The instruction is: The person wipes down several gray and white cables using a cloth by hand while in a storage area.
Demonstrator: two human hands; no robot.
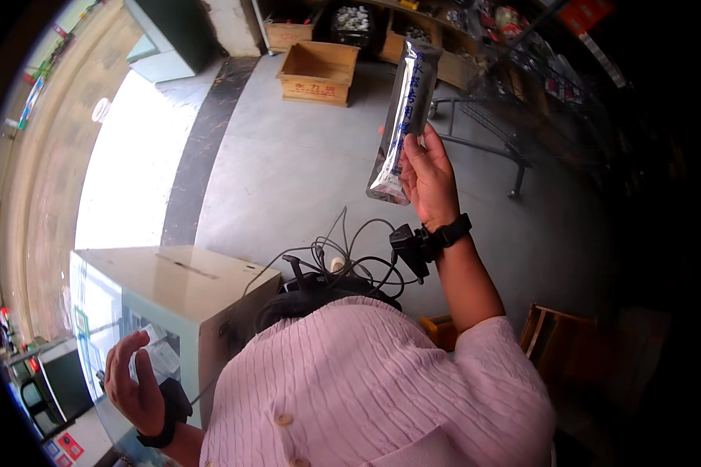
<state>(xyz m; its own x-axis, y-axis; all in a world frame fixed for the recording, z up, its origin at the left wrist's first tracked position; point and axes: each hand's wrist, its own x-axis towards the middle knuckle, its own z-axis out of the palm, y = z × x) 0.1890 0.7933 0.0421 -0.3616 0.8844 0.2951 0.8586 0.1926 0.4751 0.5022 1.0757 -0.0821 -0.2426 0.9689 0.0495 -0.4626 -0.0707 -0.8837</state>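
Note:
A long silver foil packet (pixel 401 117) with blue lettering down its length is in my right hand (pixel 431 175). My thumb lies across its face, and most of the fingers are hidden behind it. The packet is held up in front of me, tilted slightly to the right at its top. My left hand (pixel 135 383) is raised at the lower left with nothing in it, its fingers loosely bent and apart. It is beside the glass front of a pale cabinet (pixel 202 280); whether it touches the glass I cannot tell. Both wrists wear black straps with small devices.
Black cables (pixel 350 257) hang in loops by my waist. A wooden crate (pixel 317 74) stands on the grey floor ahead, near a dark bin (pixel 352 23) of small white pieces. A metal-framed cart (pixel 483 136) is at the right. A wooden chair (pixel 549 335) is at my right side.

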